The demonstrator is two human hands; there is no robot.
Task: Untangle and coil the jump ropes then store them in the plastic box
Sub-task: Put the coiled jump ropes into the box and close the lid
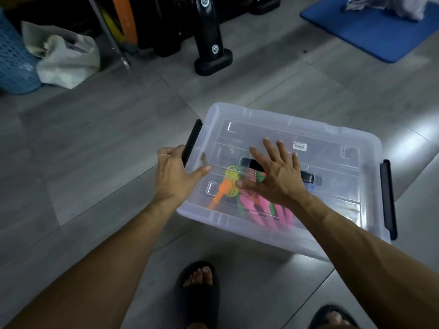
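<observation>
On the plastic box (332, 224) lid (327, 138), a barcode sticker (299, 146), print unreadable.

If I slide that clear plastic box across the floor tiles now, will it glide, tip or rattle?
The plastic box probably glides easily: smooth plastic on glossy floor tiles. It looks low and wide, so tipping seems unlikely. It is likely light, holding only the jump ropes, which may shift inside. The right hand lies flat on the lid.
</observation>
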